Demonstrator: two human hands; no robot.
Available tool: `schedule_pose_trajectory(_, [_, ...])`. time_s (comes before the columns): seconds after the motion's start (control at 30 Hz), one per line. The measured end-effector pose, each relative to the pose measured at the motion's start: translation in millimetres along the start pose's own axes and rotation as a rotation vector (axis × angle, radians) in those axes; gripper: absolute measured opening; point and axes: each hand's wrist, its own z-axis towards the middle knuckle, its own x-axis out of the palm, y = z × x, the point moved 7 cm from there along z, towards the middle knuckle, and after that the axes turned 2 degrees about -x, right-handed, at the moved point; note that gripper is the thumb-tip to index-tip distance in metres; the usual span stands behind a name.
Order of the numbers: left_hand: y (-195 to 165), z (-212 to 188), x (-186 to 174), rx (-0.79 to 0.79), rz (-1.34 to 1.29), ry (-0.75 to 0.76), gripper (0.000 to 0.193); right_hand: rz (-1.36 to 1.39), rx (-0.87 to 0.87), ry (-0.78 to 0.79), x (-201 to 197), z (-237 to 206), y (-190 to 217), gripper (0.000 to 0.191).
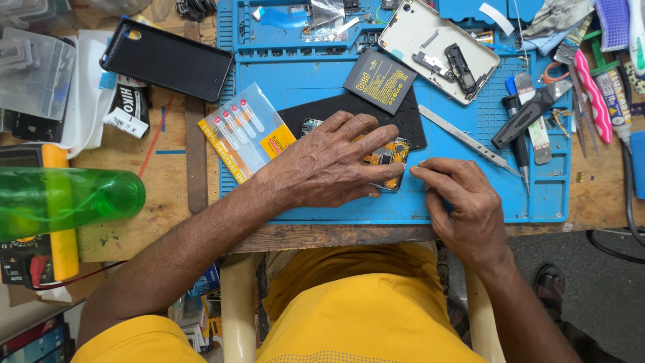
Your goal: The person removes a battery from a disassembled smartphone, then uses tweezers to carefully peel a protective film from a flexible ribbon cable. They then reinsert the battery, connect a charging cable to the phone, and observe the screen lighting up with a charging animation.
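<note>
Pressing flat, the left hand [329, 161] pins the phone circuit board [388, 161] on the blue mat [336, 202], fingers spread, not clenched. At three o'clock of it, the right hand [463, 202] pinches at the board's edge. Tweezers [470, 142] lie at one o'clock. Too much pressure there could crack the board.

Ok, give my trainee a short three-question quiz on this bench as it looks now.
1. True or false: the left hand presses on the small orange-and-black phone circuit board.
2. What lies right of the right hand: A long silver metal tweezers, B green plastic bottle?
3. Fill in: the work lies on a ___ rubber repair mat.

Key: 1 true. 2 A. 3 blue.
</note>
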Motion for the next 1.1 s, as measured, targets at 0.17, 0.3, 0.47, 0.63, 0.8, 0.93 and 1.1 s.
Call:
schedule_pose_trajectory(0.17, [1,-1,0,0.002,-0.010,-0.029,0.053,-0.100,-0.075,0.029,5,1,5,0.040])
schedule_pose_trajectory(0.3, [1,-3,0,0.004,-0.016,-0.025,0.054,-0.093,-0.074,0.043,6,1,4,0.041])
schedule_pose_trajectory(0.47, [1,0,2,-0.006,0.011,-0.007,0.054,-0.095,-0.063,0.036,5,1,4,0.041])
schedule_pose_trajectory(0.63, [0,1,1,-0.016,0.026,0.006,0.050,-0.010,0.011,-0.047,-3,-1,2,0.036])
schedule_pose_trajectory(0.8, [1,1,1,-0.021,0.025,0.004,0.050,0.028,0.040,-0.028,-2,-1,2,0.035])
schedule_pose_trajectory(0.93, [1,0,-1,-0.013,-0.019,-0.036,0.051,-0.105,-0.072,0.003,3,0,9,0.036])
schedule_pose_trajectory(1.1, [2,-2,-3,-0.006,-0.065,-0.084,0.050,-0.170,-0.106,0.044,6,2,13,0.041])
